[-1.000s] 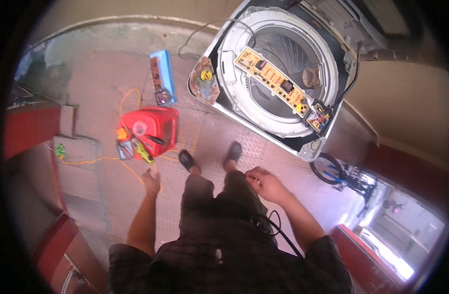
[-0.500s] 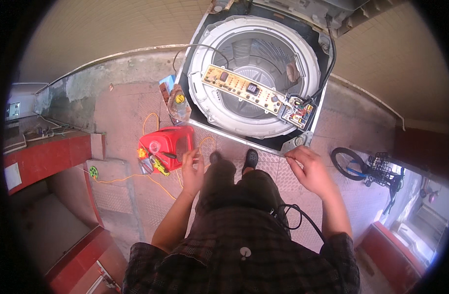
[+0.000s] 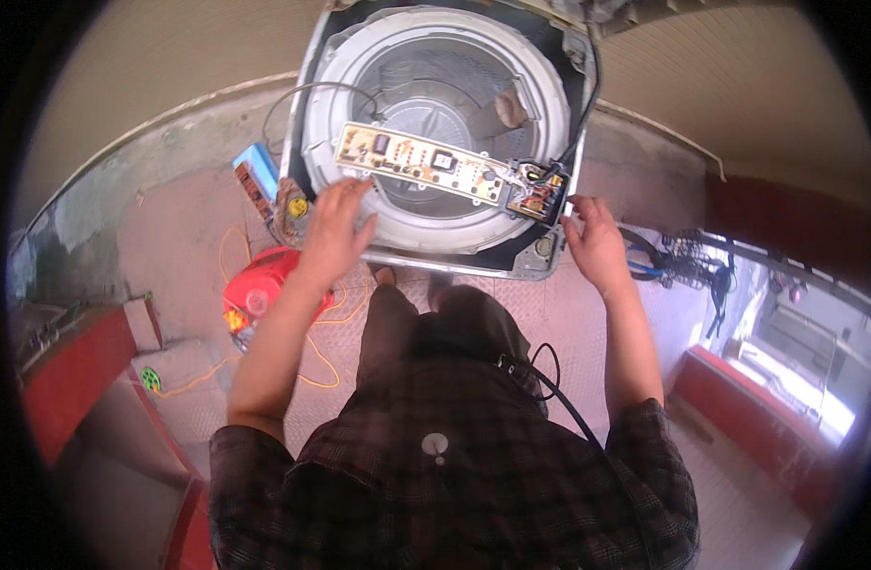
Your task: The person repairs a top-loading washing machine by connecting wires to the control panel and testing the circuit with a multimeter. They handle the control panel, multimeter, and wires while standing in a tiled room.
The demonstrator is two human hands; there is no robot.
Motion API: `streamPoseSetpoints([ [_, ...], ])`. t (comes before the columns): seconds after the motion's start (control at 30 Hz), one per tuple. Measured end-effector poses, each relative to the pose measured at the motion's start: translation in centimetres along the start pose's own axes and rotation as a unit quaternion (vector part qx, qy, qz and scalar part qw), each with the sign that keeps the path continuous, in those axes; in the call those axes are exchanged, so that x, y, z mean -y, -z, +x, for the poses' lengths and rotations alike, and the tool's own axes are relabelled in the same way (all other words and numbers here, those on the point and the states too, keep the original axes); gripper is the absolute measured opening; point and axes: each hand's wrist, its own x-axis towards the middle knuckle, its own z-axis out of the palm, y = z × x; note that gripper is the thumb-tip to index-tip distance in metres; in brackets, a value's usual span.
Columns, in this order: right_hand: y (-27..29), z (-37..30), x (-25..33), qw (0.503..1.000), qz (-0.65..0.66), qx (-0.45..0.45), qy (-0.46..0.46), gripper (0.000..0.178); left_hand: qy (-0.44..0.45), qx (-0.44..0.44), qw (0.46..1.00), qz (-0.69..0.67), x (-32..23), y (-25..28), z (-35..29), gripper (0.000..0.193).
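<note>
An opened top-load washing machine (image 3: 312, 123) stands in front of me, its round white tub exposed. Across the tub opening lies a long control circuit board (image 3: 421, 163), with a small black box of coloured wires (image 3: 535, 193) at its right end. My left hand (image 3: 335, 228) reaches over the cabinet's near left part, fingertips close below the board's left end, thumb apart; contact cannot be made out. Beside the cabinet's right edge, near the wire box, is my right hand (image 3: 597, 237), fingers apart and nothing seen in it. Inside the tub shows a brownish patch (image 3: 511, 109).
A red plastic container (image 3: 264, 285) with tools sits on the floor at left, beside a yellow cord (image 3: 321, 366) and a green reel (image 3: 150, 379). A blue box (image 3: 257, 169) lies left of the machine. At right stands a bicycle (image 3: 682, 256).
I have stepped closer to the machine. My left hand has moved forward from near the red container to over the tub rim. My right hand has moved up along the cabinet's right side.
</note>
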Motion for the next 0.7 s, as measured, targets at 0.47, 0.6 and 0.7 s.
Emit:
streamPoseSetpoints([
  [0.47,-6.9,0.4,-4.4,0.981,0.087,-0.065,-0.164,0.036,-0.108,0.284,0.926,0.224,-1.3,-3.7,12.2,0.100],
  [0.6,-6.4,0.4,-3.6,0.972,0.120,-0.073,-0.188,0.034,-0.120,0.305,0.911,0.249,-2.5,-5.0,13.2,0.099],
  [0.7,-6.5,0.4,-4.0,0.969,0.136,-0.080,-0.193,0.033,-0.126,0.308,0.916,0.225,-3.0,-5.6,13.7,0.099],
])
